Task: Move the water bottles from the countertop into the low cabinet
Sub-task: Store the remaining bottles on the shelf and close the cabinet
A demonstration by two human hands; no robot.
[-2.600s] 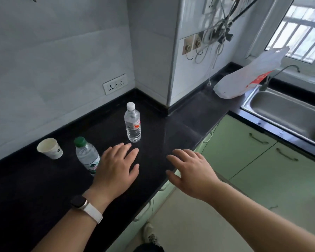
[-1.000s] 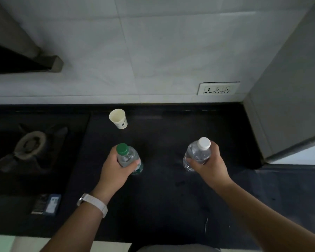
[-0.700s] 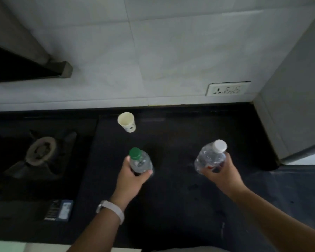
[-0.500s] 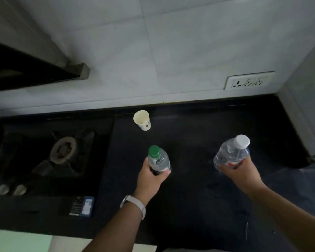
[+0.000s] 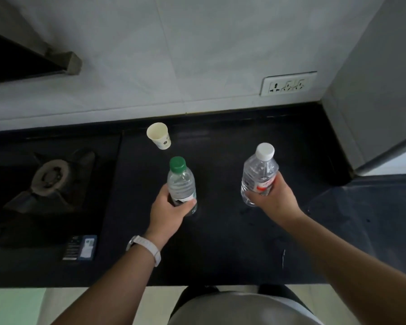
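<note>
Over the black countertop [image 5: 232,242] I hold two clear water bottles. My left hand [image 5: 168,211] grips the lower half of the green-capped bottle [image 5: 181,181]. My right hand [image 5: 273,199] grips the white-capped bottle with a red label [image 5: 259,171] around its base. Both bottles are upright and appear raised off the counter. The low cabinet is not identifiable; only a pale green strip [image 5: 12,306] shows below the counter's front edge at lower left.
A white paper cup [image 5: 158,136] stands near the back wall behind the bottles. A gas burner [image 5: 49,177] fills the left of the counter, with a small dark packet [image 5: 80,247] near its front. A wall socket [image 5: 287,83] sits right of centre; a wall corner [image 5: 361,113] juts in at right.
Both hands went from resting open on the counter to gripping a bottle each. Over the last second the bottles have risen and come closer to me; the view has shifted.
</note>
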